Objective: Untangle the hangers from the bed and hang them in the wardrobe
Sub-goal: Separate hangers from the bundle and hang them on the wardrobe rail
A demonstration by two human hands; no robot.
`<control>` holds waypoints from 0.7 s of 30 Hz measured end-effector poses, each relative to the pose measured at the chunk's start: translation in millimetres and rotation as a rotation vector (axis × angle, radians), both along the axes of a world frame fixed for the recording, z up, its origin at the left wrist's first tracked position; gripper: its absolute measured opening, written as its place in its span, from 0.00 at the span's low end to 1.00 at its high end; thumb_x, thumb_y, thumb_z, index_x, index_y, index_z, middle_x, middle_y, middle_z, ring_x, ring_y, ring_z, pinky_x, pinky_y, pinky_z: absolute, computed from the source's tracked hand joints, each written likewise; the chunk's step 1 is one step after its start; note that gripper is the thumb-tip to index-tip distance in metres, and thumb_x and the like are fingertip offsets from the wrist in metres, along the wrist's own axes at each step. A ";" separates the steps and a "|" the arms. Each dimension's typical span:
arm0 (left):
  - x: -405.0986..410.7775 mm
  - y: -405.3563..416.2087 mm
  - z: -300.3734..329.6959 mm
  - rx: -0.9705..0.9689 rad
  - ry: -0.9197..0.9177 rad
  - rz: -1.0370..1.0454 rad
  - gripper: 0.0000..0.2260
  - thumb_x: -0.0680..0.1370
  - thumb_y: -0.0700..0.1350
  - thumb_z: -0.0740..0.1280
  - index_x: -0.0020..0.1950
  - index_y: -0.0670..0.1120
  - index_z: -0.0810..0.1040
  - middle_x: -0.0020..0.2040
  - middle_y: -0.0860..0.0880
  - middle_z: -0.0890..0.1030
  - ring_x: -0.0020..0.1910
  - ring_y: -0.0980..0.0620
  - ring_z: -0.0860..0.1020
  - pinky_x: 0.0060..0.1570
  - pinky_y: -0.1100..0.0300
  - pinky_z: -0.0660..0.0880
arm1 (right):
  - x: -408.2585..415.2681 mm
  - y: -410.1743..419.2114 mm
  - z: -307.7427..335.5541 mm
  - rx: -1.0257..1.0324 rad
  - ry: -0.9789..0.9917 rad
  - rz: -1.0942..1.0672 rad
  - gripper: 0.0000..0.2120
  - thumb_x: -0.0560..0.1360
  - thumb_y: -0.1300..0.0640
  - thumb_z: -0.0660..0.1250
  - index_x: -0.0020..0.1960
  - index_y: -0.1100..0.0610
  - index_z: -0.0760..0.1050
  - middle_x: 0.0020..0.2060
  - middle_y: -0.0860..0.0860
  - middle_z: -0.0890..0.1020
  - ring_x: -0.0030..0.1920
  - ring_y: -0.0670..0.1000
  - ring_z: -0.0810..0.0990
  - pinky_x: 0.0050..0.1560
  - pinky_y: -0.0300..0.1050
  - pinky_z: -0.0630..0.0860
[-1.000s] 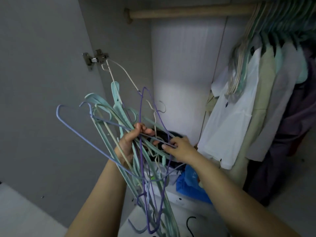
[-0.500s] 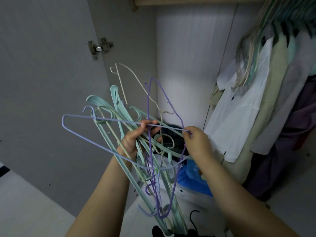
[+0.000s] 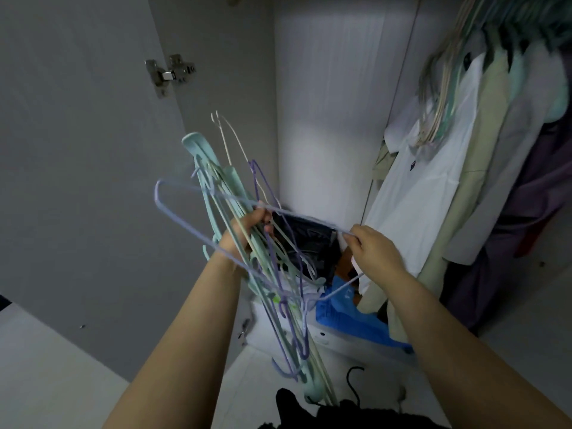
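While your left hand (image 3: 247, 233) grips the bundle (image 3: 266, 274) of mint, cream and purple hangers, fingers curled tight round the stems, your right hand (image 3: 371, 252) pinches one corner of a lilac hanger (image 3: 173, 212) between thumb and fingertips. That hanger runs from your right fingertips across to beyond your left wrist, its lower wire passing under the left hand. Hook ends of the bundle point down, below your left fingers; the shoulders fan up above them. Past your fingertips stands the wardrobe (image 3: 334, 103), its back panel bare directly ahead. Right of your right hand hang clothes (image 3: 433, 187); left of your left hand is the open door (image 3: 77, 150) with its hinge (image 3: 168, 74).
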State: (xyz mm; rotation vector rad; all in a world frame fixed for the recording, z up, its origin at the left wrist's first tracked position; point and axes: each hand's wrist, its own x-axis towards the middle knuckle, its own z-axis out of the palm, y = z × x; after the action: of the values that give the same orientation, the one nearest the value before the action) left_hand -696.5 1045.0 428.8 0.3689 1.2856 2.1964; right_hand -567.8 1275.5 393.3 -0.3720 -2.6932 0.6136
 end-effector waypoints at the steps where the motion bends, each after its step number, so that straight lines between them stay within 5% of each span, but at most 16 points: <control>1: -3.2 0.1 3.2 0.009 -0.005 0.016 0.15 0.83 0.44 0.55 0.37 0.47 0.73 0.29 0.53 0.72 0.25 0.57 0.72 0.28 0.63 0.72 | 4.7 4.3 -2.3 -0.017 0.028 -0.005 0.14 0.79 0.43 0.52 0.37 0.46 0.63 0.33 0.44 0.70 0.37 0.51 0.73 0.36 0.47 0.67; 12: -25.2 5.8 5.0 -0.098 -0.099 -0.015 0.16 0.84 0.47 0.54 0.36 0.47 0.63 0.24 0.53 0.67 0.21 0.55 0.68 0.24 0.66 0.67 | 16.0 20.1 5.9 -0.070 0.281 -0.103 0.22 0.80 0.46 0.52 0.44 0.61 0.76 0.37 0.54 0.76 0.41 0.54 0.74 0.42 0.53 0.72; 18: -20.9 15.5 9.8 -0.220 -0.120 -0.247 0.24 0.83 0.46 0.53 0.28 0.46 0.73 0.26 0.50 0.69 0.21 0.54 0.69 0.23 0.66 0.69 | 3.0 19.1 34.5 -0.044 0.423 -0.096 0.26 0.78 0.44 0.49 0.45 0.62 0.78 0.39 0.57 0.78 0.43 0.57 0.74 0.44 0.54 0.71; 21: -17.0 18.0 10.0 -0.296 -0.118 -0.355 0.16 0.80 0.49 0.58 0.34 0.44 0.71 0.28 0.49 0.70 0.23 0.54 0.69 0.26 0.65 0.68 | -6.7 20.3 53.3 0.069 0.490 -0.065 0.25 0.78 0.46 0.51 0.45 0.63 0.79 0.39 0.59 0.78 0.43 0.60 0.74 0.44 0.53 0.70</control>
State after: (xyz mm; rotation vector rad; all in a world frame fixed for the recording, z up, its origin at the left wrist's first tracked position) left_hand -713.5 1063.1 438.9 0.3161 1.3400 1.6812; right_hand -574.4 1295.8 446.7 -0.2498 -2.2181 0.5124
